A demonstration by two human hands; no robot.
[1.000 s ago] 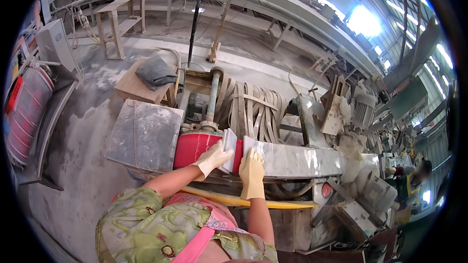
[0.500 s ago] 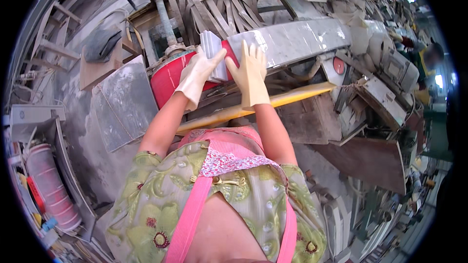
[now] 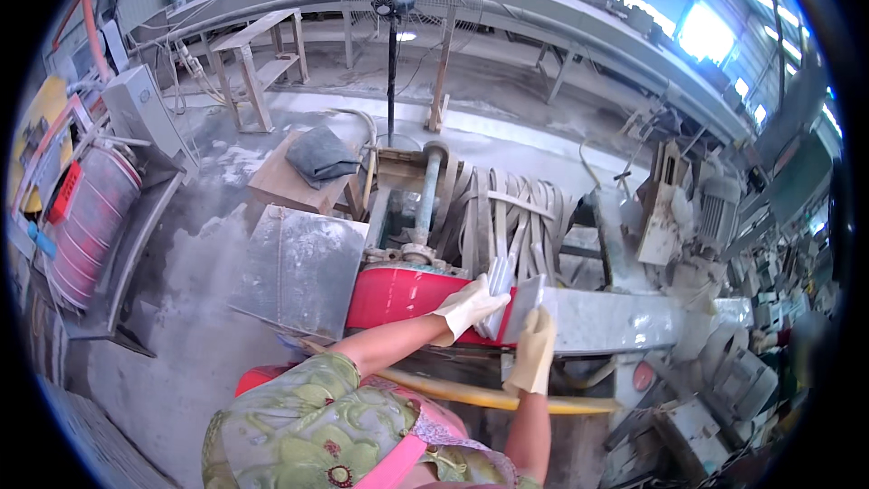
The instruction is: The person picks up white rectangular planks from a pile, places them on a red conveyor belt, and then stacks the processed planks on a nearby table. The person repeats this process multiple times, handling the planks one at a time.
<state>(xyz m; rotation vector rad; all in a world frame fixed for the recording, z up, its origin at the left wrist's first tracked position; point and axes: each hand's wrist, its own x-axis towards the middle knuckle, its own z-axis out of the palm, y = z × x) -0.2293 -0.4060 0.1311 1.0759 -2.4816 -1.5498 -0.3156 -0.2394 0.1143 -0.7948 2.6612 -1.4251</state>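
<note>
Both my hands wear cream rubber gloves over a machine with a red belt (image 3: 394, 299) and a long grey metal bed (image 3: 606, 319). My left hand (image 3: 469, 306) is closed round a small stack of pale grey strips (image 3: 499, 277), which stands tilted above the belt. To its right, my right hand (image 3: 535, 344) grips the near end of a flat pale grey strip (image 3: 525, 297). This piece lies close to where the red belt meets the bed. The undersides of both hands and the lower ends of the pieces are hidden.
A yellow bar (image 3: 489, 394) runs along the machine's near side. Behind the belt stand a shaft (image 3: 427, 195) and a bundle of grey straps (image 3: 516, 217). A wooden box (image 3: 290, 183) bears a dark cloth (image 3: 321, 156). A black fan (image 3: 395, 4) stands farther back.
The view has tilted up and swung left, showing more of the hall. My right hand, flat with fingers spread before, now grips a pale strip. My left hand still holds its stack.
</note>
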